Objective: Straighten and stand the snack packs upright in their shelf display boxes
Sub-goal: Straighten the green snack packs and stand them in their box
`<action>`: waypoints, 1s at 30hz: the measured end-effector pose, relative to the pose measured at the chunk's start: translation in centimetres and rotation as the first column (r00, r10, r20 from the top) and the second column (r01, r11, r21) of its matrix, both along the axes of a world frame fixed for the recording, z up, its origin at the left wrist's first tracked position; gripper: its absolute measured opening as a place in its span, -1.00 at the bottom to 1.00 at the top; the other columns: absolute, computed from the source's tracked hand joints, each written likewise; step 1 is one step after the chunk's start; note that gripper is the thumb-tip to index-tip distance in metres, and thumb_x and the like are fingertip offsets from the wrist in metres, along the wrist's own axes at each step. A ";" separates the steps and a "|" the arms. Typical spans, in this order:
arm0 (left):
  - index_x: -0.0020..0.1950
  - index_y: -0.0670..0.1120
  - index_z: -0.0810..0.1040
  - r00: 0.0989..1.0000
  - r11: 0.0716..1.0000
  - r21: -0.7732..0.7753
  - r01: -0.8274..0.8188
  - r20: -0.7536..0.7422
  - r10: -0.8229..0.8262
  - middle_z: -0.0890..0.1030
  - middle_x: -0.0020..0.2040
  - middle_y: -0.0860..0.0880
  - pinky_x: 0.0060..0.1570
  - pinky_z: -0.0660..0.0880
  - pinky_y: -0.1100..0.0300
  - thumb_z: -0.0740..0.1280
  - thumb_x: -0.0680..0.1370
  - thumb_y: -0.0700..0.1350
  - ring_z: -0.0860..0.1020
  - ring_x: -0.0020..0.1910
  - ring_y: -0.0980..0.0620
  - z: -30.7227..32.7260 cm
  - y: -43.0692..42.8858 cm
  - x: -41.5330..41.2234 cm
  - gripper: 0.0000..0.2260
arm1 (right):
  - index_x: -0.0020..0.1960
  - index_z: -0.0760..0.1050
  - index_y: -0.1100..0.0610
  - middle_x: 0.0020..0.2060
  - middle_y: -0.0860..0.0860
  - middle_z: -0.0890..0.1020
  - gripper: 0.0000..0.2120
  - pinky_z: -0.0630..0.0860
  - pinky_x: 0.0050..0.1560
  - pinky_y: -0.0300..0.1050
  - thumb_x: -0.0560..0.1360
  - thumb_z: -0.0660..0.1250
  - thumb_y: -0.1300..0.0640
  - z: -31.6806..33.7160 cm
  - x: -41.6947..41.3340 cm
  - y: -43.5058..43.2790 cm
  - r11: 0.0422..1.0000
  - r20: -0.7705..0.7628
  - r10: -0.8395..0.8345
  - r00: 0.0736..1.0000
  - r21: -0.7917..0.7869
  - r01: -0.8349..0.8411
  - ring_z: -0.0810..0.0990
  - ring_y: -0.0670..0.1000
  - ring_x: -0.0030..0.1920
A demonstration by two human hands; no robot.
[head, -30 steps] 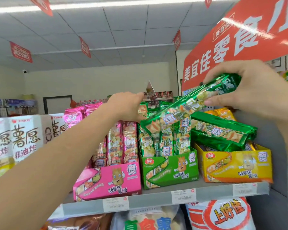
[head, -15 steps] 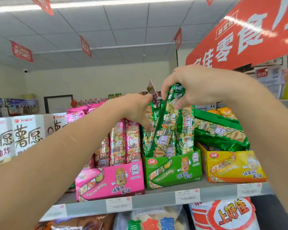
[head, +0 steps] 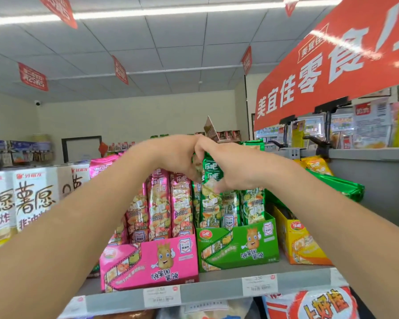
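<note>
shelf edge (head: pixel 205 293) was nearest, with two price tags (head: pixel 161 295) on its front. a red-and-white bag (head: pixel 320 305) sat just below at right.

three display boxes stood side by side on the shelf: pink box (head: pixel 152 259) left, green box (head: pixel 237 245) middle, yellow box (head: pixel 302 242) right. pink packs (head: pixel 159 203) stood in the pink box, leaning slightly. green packs (head: pixel 251 208) stood upright in the green box.

forearms stretched in from near left and near right, and the hands met above the left end of the green box. right hand (head: pixel 230 166) held one green pack (head: pixel 211 171) near its top, thumb on the front, fingers curled over. that pack was roughly upright, its lower end down among the row at the left side of the green box. left hand (head: pixel 177 155) touched the right hand, fingers curled down at the top of that pack. couldn't tell whether it gripped or only pressed.

flat green packs (head: pixel 339 185) lay sideways on top of the yellow box, right of the hands and apart from them. white cartons (head: pixel 32 199) stood at far left on the same shelf. a red sign (head: pixel 332 65) hung high at right, and a small red flag (head: pixel 120 70) hung from the ceiling further back.
</note>
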State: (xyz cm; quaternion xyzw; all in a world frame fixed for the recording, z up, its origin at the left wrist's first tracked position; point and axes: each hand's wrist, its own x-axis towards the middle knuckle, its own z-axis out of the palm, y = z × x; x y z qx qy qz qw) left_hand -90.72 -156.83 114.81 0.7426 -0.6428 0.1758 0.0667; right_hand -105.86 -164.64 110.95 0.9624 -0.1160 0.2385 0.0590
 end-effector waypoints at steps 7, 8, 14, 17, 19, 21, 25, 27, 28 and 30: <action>0.54 0.06 0.17 0.997 0.988 0.134 -0.072 0.013 0.071 0.35 0.49 0.00 0.41 0.29 0.02 0.16 0.30 0.49 0.36 0.42 -0.04 -0.1 0.9 -2.2 -0.10 | 0.49 0.09 -0.09 0.17 -0.03 0.56 -0.15 0.46 -0.01 0.08 0.38 0.53 -0.02 -3.2 -1.9 1.5 0.978 0.375 0.051 0.926 -0.206 0.030 0.47 0.10 0.08; 0.54 0.08 0.15 0.998 0.993 0.103 -0.065 0.031 0.062 0.34 0.50 -0.03 0.41 0.29 -0.01 0.14 0.39 0.45 0.36 0.42 -0.07 -0.6 0.8 -2.2 -0.19 | 0.48 0.15 -0.10 0.31 -0.04 0.48 -0.23 0.44 0.11 0.15 0.40 0.49 -0.01 -3.3 -2.7 1.3 0.972 0.486 0.058 0.872 -0.228 0.062 0.41 0.11 0.21; 0.59 0.08 0.01 0.995 0.965 0.241 -0.102 0.014 0.102 0.07 0.59 0.07 0.46 0.04 0.15 0.29 0.59 0.07 0.10 0.54 0.05 0.7 1.3 -2.5 -0.35 | 0.52 0.15 0.04 0.42 0.06 0.38 -0.34 0.35 0.35 0.08 0.53 0.35 -0.05 -5.2 -5.4 -2.6 0.909 0.520 -0.336 0.785 0.397 0.126 0.36 0.14 0.38; 0.59 -0.02 0.04 0.999 0.990 0.141 -0.015 0.038 0.010 0.16 0.57 0.00 0.40 0.14 0.23 0.33 0.56 0.03 0.20 0.51 0.04 0.5 0.4 -4.1 -0.30 | 0.36 0.37 0.05 0.22 0.08 0.48 -0.56 0.43 0.21 0.04 0.54 0.35 -0.04 -7.6 -4.4 -2.8 0.892 0.424 -0.333 0.842 0.431 0.135 0.46 0.14 0.25; 0.58 -0.05 0.09 0.992 0.995 -0.026 0.100 0.076 -0.098 0.25 0.55 -0.02 0.37 0.20 0.24 0.33 0.54 0.13 0.28 0.47 0.01 -0.2 -1.1 -5.5 -0.28 | 0.42 0.35 0.06 0.23 0.08 0.47 -0.50 0.40 0.22 0.03 0.54 0.34 -0.06 -8.1 -4.4 -2.8 0.898 0.425 -0.344 0.837 0.410 0.160 0.43 0.14 0.26; 0.58 -0.07 0.07 0.983 0.986 -0.070 0.153 0.114 -0.144 0.25 0.54 -0.05 0.38 0.22 0.19 0.31 0.51 0.24 0.28 0.47 -0.02 -0.6 -3.1 -6.4 -0.22 | 0.46 0.33 0.02 0.28 0.06 0.44 -0.45 0.32 0.26 0.01 0.53 0.35 -0.08 -7.6 -5.0 -2.8 0.913 0.416 -0.335 0.846 0.364 0.183 0.36 0.12 0.30; 0.56 -0.01 0.04 0.991 0.998 0.007 0.059 0.117 -0.059 0.38 0.47 -0.11 0.29 0.34 0.09 0.31 0.44 0.36 0.41 0.36 -0.11 -0.7 -5.7 -5.9 -0.14 | 0.39 0.36 -0.13 0.27 0.00 0.45 -0.54 0.35 0.23 0.09 0.52 0.31 -0.13 -6.5 -8.5 -3.7 0.870 0.341 -0.483 0.806 0.083 0.486 0.30 0.12 0.31; 0.56 0.00 0.06 0.984 0.999 -0.001 0.041 0.172 -0.041 0.43 0.43 -0.11 0.24 0.37 0.08 0.29 0.41 0.41 0.44 0.33 -0.12 -0.7 -6.0 -5.2 -0.12 | 0.37 0.36 -0.14 0.25 0.00 0.48 -0.55 0.39 0.21 0.14 0.51 0.29 -0.17 -6.1 -10.5 -3.9 0.784 0.198 -0.615 0.764 0.043 0.620 0.35 0.13 0.31; 0.55 0.00 0.07 0.978 1.000 0.001 0.031 0.206 -0.031 0.46 0.40 -0.11 0.22 0.40 0.06 0.26 0.38 0.46 0.46 0.30 -0.13 -0.7 -6.0 -5.0 -0.09 | 0.38 0.35 -0.14 0.25 0.01 0.48 -0.55 0.40 0.21 0.15 0.52 0.29 -0.16 -6.2 -11.1 -4.1 0.758 0.123 -0.651 0.749 0.056 0.650 0.37 0.14 0.30; 0.54 -0.02 0.11 0.962 1.000 0.002 -0.006 0.274 0.006 0.52 0.33 -0.10 0.17 0.45 0.02 0.16 0.27 0.55 0.51 0.24 -0.14 -0.5 -6.0 -4.9 0.00 | 0.39 0.33 -0.09 0.24 0.04 0.44 -0.55 0.43 0.18 0.17 0.53 0.29 -0.11 -6.8 -11.5 -4.2 0.736 0.053 -0.677 0.734 0.068 0.674 0.37 0.16 0.29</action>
